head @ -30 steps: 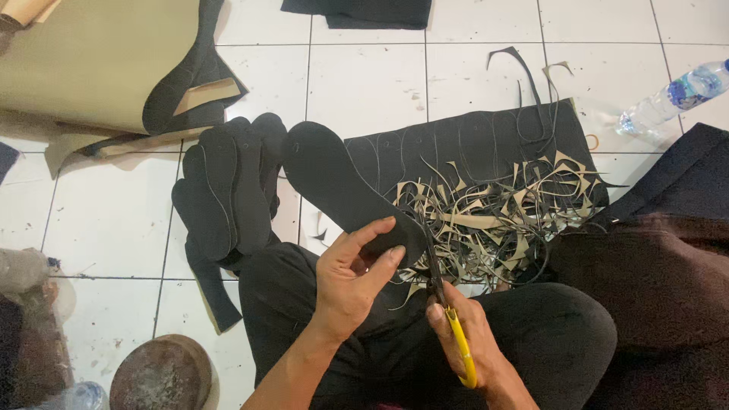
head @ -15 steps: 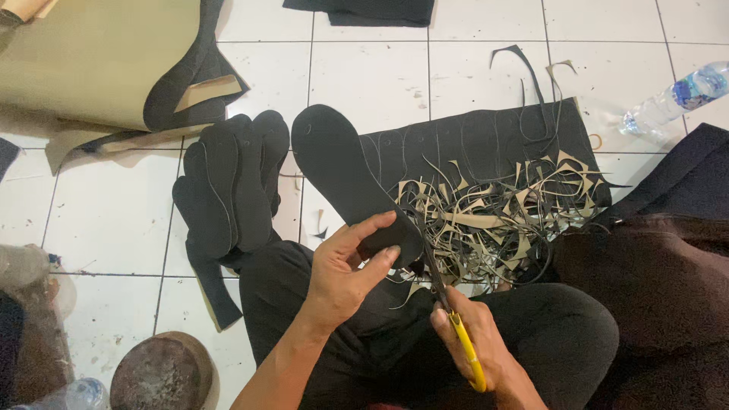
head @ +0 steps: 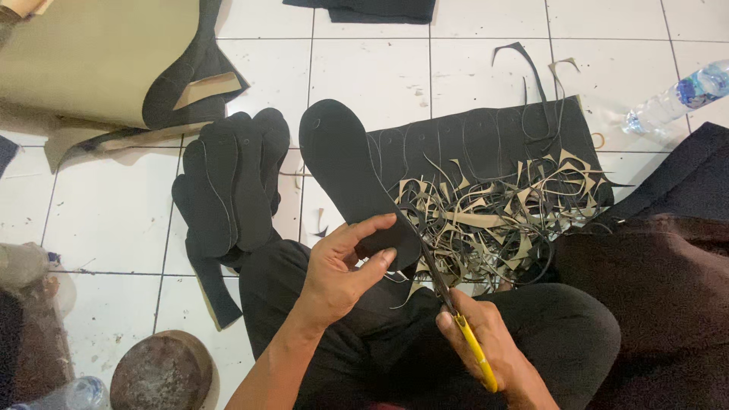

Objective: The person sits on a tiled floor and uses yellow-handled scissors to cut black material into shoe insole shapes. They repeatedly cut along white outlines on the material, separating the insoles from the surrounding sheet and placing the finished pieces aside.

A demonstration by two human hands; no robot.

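Note:
My left hand (head: 342,266) pinches the heel end of a black sole-shaped cut-out (head: 342,167), which points up and away over my lap. In my right hand (head: 486,345) are yellow-handled scissors (head: 456,319), their blades meeting the sole's lower right edge. Behind it lies a black sheet (head: 486,140) with sole outlines marked on it. A heap of black and tan offcut strips (head: 501,212) covers the near part of that sheet.
A stack of cut black soles (head: 231,186) lies on the white tiled floor at my left. A tan-faced sheet (head: 91,61) is at the top left, a plastic bottle (head: 676,95) at the right, a round brown object (head: 159,372) bottom left, dark cloth (head: 661,281) at right.
The sole has been turned and lifted a little, so its toe points higher and further left. The scissors have worked along its lower edge.

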